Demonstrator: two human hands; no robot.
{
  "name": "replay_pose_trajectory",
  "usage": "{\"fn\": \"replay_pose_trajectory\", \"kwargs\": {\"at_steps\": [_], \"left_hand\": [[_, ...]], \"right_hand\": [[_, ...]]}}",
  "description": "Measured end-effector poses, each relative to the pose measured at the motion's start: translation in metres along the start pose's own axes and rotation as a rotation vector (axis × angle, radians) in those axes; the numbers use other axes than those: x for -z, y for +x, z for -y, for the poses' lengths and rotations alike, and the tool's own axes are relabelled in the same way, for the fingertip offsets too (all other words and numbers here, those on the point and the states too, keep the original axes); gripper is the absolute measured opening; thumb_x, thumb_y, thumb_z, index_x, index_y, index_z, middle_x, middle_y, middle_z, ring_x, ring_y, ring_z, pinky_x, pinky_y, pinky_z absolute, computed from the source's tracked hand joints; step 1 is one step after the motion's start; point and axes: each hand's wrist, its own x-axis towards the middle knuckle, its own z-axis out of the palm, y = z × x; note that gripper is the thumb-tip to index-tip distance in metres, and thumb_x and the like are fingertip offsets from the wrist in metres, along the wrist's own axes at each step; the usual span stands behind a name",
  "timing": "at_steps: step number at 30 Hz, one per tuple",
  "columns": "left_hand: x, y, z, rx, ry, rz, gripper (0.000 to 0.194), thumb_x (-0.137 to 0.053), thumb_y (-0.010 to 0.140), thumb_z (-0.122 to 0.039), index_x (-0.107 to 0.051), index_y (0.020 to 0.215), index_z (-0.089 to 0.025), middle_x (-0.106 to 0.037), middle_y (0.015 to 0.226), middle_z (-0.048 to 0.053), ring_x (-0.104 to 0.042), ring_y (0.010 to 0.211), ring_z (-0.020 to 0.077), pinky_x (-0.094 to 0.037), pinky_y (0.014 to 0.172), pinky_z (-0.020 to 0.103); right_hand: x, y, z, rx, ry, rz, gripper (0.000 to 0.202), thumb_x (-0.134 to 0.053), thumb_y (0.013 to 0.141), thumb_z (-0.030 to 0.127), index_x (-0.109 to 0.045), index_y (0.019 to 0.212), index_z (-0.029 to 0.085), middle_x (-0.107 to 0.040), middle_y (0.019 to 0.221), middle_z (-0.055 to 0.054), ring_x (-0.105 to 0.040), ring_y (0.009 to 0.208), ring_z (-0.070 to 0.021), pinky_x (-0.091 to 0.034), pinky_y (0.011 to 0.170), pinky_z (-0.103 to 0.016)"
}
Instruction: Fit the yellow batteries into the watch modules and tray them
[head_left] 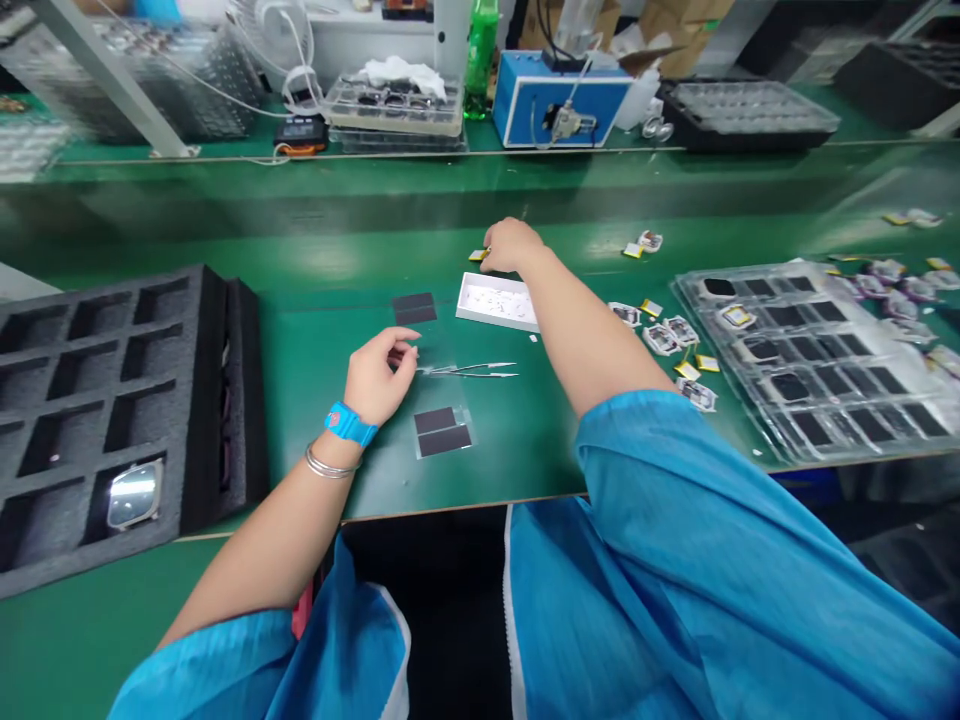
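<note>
Green bench [517, 440]: left hand [382, 372] half-curled by tweezers [480, 370], likely laid there for easy reach; grip unclear. Past white tray [487, 318], right hand [512, 246] bunched narrow at yellow-edged part [475, 256]; can't tell if pinched.

Beyond a white tray [491, 320] on the green bench [315, 400], the person's right grip [511, 246] is at a small yellow-edged piece [476, 256]. The left grip [379, 377], curled, is just beside metal tweezers [484, 375]; two dark strips [444, 441] lie nearer the front edge.
</note>
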Motion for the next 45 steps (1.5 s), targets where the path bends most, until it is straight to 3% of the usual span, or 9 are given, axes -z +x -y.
{"fn": "replay_pose_trajectory", "kwargs": {"at_steps": [3,6,12,15,19,24,31,37,45], "left_hand": [[-0.002,0.002,0.001,0.078,-0.196,-0.014,0.018,-0.062,0.08,-0.02,-0.068,0.096,-0.017,-0.071,0.074,0.0,-0.067,0.066,0.0125,-0.055,0.067,0.024],[-0.002,0.002,-0.002,0.231,-0.491,0.008,0.02,-0.068,0.079,-0.028,-0.067,0.095,-0.016,-0.069,0.068,0.001,-0.067,0.064,0.0133,-0.055,0.061,0.023],[0.006,-0.008,-0.023,0.456,-0.971,0.355,0.053,-0.082,0.075,-0.054,-0.071,0.113,-0.019,-0.076,0.102,0.007,-0.073,0.088,0.0173,-0.061,0.08,0.029],[0.008,-0.012,-0.027,0.451,-1.024,0.436,0.049,-0.089,0.068,-0.05,-0.077,0.105,-0.02,-0.076,0.093,0.004,-0.071,0.083,0.0153,-0.061,0.078,0.027],[0.006,-0.01,-0.021,0.445,-0.967,0.38,0.046,-0.097,0.058,-0.037,-0.08,0.099,-0.024,-0.076,0.084,-0.001,-0.066,0.07,0.0115,-0.059,0.066,0.022],[0.008,-0.008,-0.018,0.32,-0.903,0.176,0.053,-0.099,0.053,-0.02,-0.078,0.101,-0.023,-0.077,0.096,-0.001,-0.069,0.086,0.0137,-0.061,0.078,0.023],[0.009,-0.008,-0.012,0.298,-1.045,0.303,0.058,-0.098,0.055,-0.028,-0.071,0.106,-0.025,-0.073,0.098,0.0,-0.071,0.084,0.0147,-0.061,0.074,0.024],[0.005,-0.01,-0.013,0.165,-1.023,0.33,0.056,-0.1,0.05,-0.02,-0.071,0.099,-0.023,-0.073,0.094,0.0,-0.07,0.083,0.0124,-0.059,0.077,0.02],[0.005,-0.011,-0.012,0.15,-1.006,0.333,0.057,-0.099,0.051,-0.017,-0.072,0.1,-0.022,-0.072,0.095,0.0,-0.07,0.082,0.0119,-0.059,0.073,0.019]], "right_hand": [[0.016,-0.018,0.008,-0.034,-0.008,-0.038,0.046,-0.087,0.062,0.019,-0.073,0.105,0.007,-0.065,0.111,-0.017,-0.065,0.107,-0.0347,-0.052,0.101,-0.055],[0.039,-0.057,0.033,0.195,0.166,-0.156,0.045,-0.085,0.065,0.024,-0.072,0.107,0.015,-0.066,0.112,-0.014,-0.066,0.101,-0.0316,-0.055,0.099,-0.052],[0.059,-0.179,0.106,0.692,0.411,-0.201,0.04,-0.065,0.082,0.026,-0.062,0.122,0.02,-0.066,0.119,-0.008,-0.063,0.114,-0.0256,-0.056,0.099,-0.047],[0.047,-0.214,0.127,0.705,0.375,-0.214,0.034,-0.055,0.09,0.021,-0.059,0.124,0.021,-0.065,0.124,-0.008,-0.061,0.12,-0.0238,-0.053,0.104,-0.05],[0.039,-0.221,0.128,0.654,0.329,-0.156,0.03,-0.048,0.096,0.021,-0.058,0.125,0.023,-0.063,0.132,-0.007,-0.058,0.128,-0.0212,-0.049,0.112,-0.048],[0.048,-0.217,0.116,0.592,0.447,-0.279,0.024,-0.052,0.096,0.025,-0.061,0.118,0.022,-0.066,0.128,-0.008,-0.061,0.124,-0.0233,-0.048,0.11,-0.051],[0.042,-0.224,0.124,0.491,0.679,-0.342,0.005,-0.065,0.092,0.026,-0.068,0.093,0.022,-0.071,0.108,-0.005,-0.067,0.106,-0.0218,-0.053,0.099,-0.045],[0.035,-0.23,0.135,0.476,0.722,-0.276,0.005,-0.067,0.091,0.025,-0.071,0.09,0.022,-0.071,0.108,-0.006,-0.067,0.104,-0.0206,-0.054,0.094,-0.041],[0.034,-0.229,0.134,0.419,0.804,-0.208,0.009,-0.071,0.09,0.031,-0.071,0.089,0.022,-0.07,0.108,-0.005,-0.068,0.103,-0.0195,-0.055,0.093,-0.038]]}}
